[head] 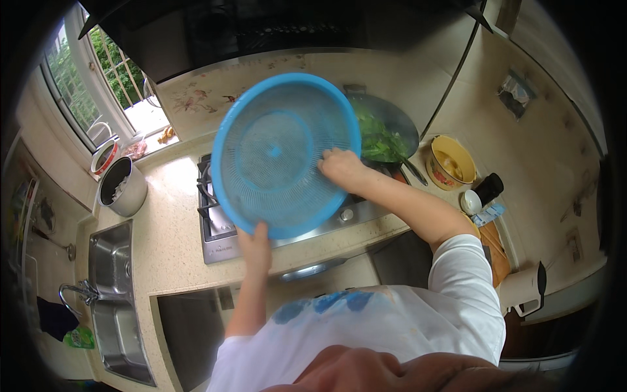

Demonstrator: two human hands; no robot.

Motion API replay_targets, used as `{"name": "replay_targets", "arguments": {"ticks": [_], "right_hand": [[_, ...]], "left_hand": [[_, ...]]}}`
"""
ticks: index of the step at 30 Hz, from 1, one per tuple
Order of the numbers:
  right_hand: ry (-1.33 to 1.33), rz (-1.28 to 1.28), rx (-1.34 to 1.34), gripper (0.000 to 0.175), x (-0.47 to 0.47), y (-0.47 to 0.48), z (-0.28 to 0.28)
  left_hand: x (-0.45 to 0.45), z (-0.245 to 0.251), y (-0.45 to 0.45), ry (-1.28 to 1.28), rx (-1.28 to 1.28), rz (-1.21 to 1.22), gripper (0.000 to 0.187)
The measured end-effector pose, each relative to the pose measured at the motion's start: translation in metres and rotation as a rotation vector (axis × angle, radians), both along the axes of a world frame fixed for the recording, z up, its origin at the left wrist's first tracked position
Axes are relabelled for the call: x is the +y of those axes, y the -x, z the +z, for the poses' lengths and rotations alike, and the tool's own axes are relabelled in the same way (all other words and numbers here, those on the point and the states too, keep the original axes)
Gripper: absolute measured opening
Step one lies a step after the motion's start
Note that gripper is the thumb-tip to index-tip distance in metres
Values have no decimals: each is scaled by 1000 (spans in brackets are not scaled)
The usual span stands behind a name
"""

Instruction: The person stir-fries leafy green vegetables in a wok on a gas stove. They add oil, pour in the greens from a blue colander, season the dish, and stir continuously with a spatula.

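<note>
A blue plastic colander (274, 130) is tilted over the gas stove (220, 250), its bowl facing me and no food visible in it. My left hand (255, 242) grips its lower rim, thumb on the near side. Over the colander's right side is my right hand (343, 169), its fingers bunched near the mesh; whether they pinch anything is hidden. Behind the colander's right edge, a dark wok (411, 125) holds chopped leafy greens (379, 137), with haze above them. A spatula (414, 171) leans out of the wok toward me.
Right of the wok stand a yellow enamel pot (453, 166), a small white bowl (471, 202) and a dark jar (489, 188). A grey inner pot (125, 188) sits near the window. The double steel sink (115, 313) is at left; a range hood (274, 29) hangs overhead.
</note>
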State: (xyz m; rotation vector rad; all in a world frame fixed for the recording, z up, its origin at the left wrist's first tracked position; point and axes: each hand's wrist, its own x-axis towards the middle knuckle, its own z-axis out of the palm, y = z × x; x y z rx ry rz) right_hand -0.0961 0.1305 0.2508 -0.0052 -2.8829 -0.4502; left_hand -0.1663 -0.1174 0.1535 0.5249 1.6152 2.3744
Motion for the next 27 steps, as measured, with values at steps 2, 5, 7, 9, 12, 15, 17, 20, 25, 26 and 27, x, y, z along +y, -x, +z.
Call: {"name": "replay_targets", "arguments": {"ticks": [2,5,7,9,12,15,17,20,25,26,27], "right_hand": [[37,3,-71,8,3,2,-2],[147,97,-33,12,-4,-3,20],[267,153,187,15,-1,-10,53],[377,241,647,19,39,-11,72],[263,-153,403,20,121,-42,49],[287,-413,155,23,139,-80,32],[375,-637,-82,28,140,-114,30],[425,-878,-279,32,151,-154,1],[372,-770,233,30,133,-154,-3],[367,-728,236,27,127,-154,17],[364,-687,241,24,121,-156,35]], "left_hand": [[3,5,-5,4,26,24,50],[-6,-7,-4,82,-56,113,48],[-25,-28,4,150,-64,170,51],[-49,-45,18,199,-6,197,56],[-71,-16,15,-43,-240,180,59],[-103,0,9,-172,-213,355,60],[-138,-28,22,-145,-209,535,53],[-203,-54,43,17,-216,624,45],[-271,-95,83,-194,-284,820,22],[-290,-114,98,-224,-327,842,21],[-303,-125,110,-253,-369,861,21]]}}
